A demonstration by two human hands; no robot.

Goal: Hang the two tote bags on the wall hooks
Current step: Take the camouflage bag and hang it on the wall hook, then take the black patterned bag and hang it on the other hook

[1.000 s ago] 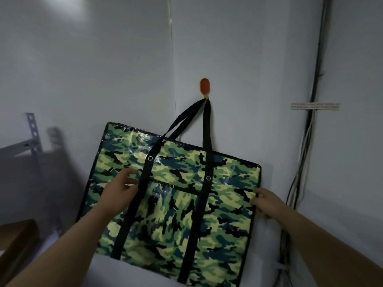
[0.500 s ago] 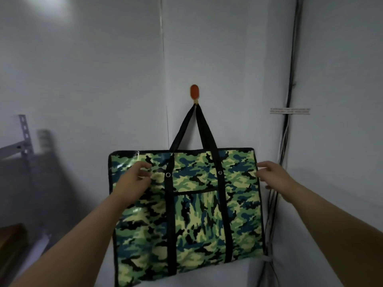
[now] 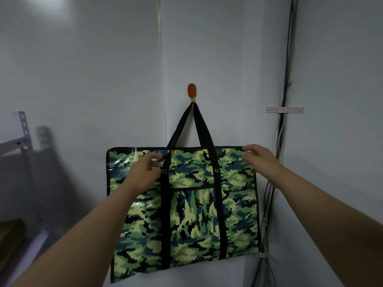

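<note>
Both forearms reach up from the bottom of the frame. Left hand [image 3: 145, 168] sits on the upper left of the camo tote bag [image 3: 186, 214], fingers curled at the top edge beside the left strap; can't tell if it's pinching the material or just resting. Right hand [image 3: 259, 160] is at the top right corner, fingers loosely spread, touching but no clear grip. Bag hangs flat against the wall, top edge level, both black handles [image 3: 199, 125] looped over the orange hook [image 3: 192, 90]. Looks like glossy woven plastic: light, empty, semi-stiff panel, slick surface. I'd grab handles or hemmed top edge, not the face. Cable run [image 3: 277, 183] just right of bag. Second tote not in view.
</note>
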